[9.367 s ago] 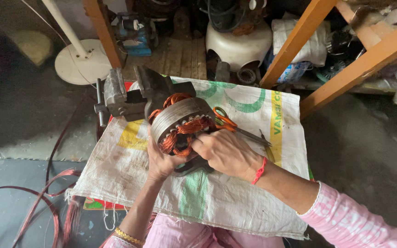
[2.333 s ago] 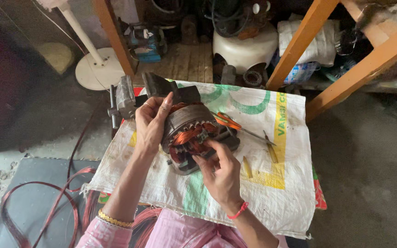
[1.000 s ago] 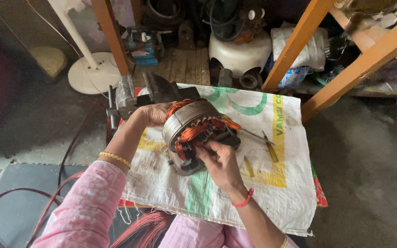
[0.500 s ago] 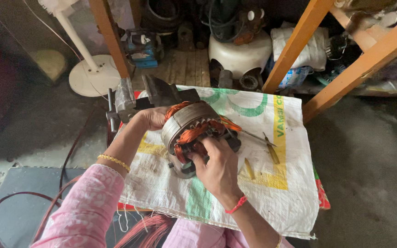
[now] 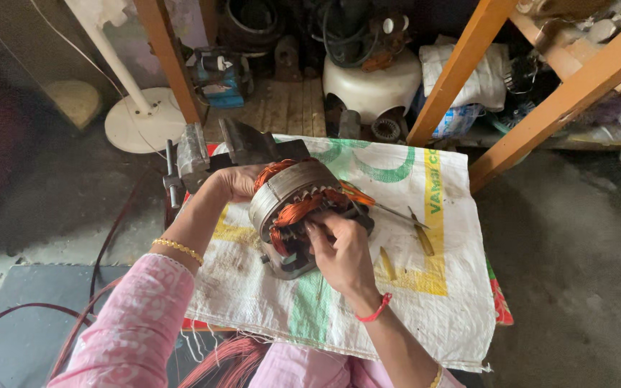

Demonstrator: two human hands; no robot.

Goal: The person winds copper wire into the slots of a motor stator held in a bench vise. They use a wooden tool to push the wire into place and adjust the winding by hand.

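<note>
My one camera rides on my head, tilted steeply down and forward at close range, so my left hand (image 5: 235,183) and right hand (image 5: 343,248) sit mid-frame. My pink sleeve (image 5: 134,330) fills the near edge below them; wooden shelf legs (image 5: 461,72) rise beyond them.

One motor stator (image 5: 292,208) with copper windings, one vise (image 5: 217,152), one woven sack (image 5: 397,287), two hands, one white fan base (image 5: 141,129) upper left, two bracelets.
</note>
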